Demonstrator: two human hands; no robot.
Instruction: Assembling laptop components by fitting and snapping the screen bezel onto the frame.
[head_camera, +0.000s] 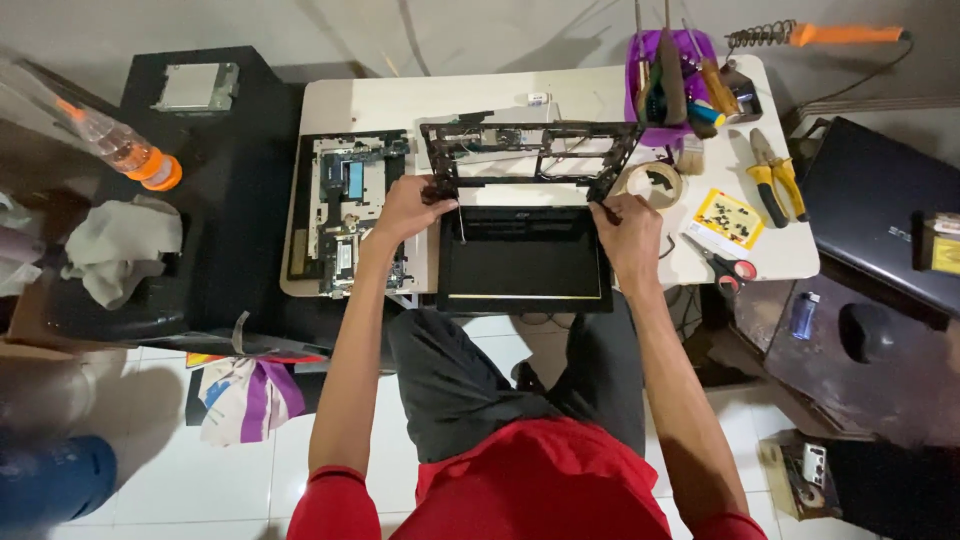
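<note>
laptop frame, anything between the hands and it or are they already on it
Nothing visible stands between them. The left hand grips the black laptop frame at its near left corner, and the right hand touches its near right corner. The dark screen panel lies just below, between the hands, not blocking either.

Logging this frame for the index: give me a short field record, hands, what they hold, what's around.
left hand: grips left corner of laptop frame
right hand: grips frame's right corner
frame: black, stripped, raised over screen panel
left of it: opened laptop base
right of it: tape roll, pliers, scissors, purple tool bin
table: white
</note>
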